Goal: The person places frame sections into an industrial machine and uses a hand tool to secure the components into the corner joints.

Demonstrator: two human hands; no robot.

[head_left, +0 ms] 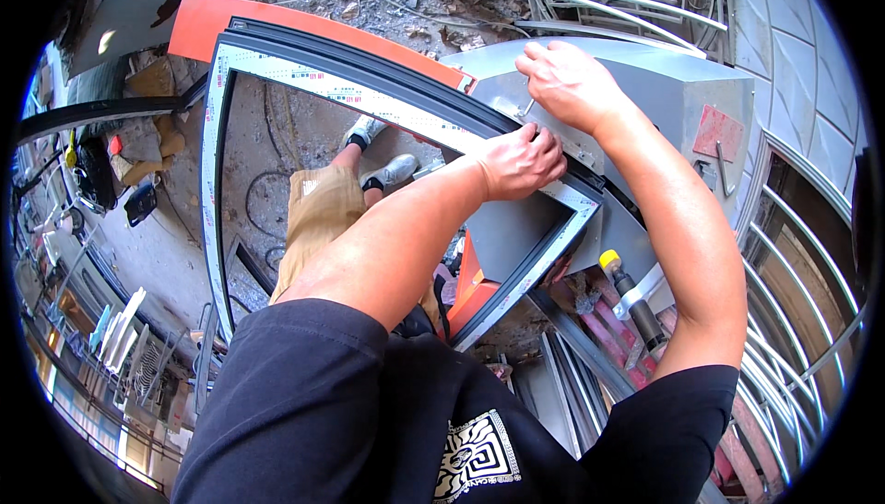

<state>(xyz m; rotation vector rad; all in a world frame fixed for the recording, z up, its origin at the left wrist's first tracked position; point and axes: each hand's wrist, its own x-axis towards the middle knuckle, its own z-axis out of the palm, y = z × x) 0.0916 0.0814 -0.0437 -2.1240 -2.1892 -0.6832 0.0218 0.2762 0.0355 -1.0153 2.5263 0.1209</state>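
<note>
A window frame (217,181) of dark metal profile, with printed white protective film on its faces, lies in front of me across a grey metal machine. My left hand (524,163) rests on its far bar near the right corner, fingers curled and pinched; what they hold, if anything, is hidden. Just beyond it, my right hand (570,84) is closed above the machine's grey top (682,80). A thin bright metal rod (528,108) shows below its curled fingers, seemingly in its grip. The rod's upper part is covered by the hand.
An orange panel (304,29) runs behind the frame. On the machine's right lie a red pad (716,130) and an L-shaped hex key (724,170). A yellow-capped dark tool (631,292) stands near my right elbow. White metal grilles (636,1) lean at the back; cables cross the littered floor.
</note>
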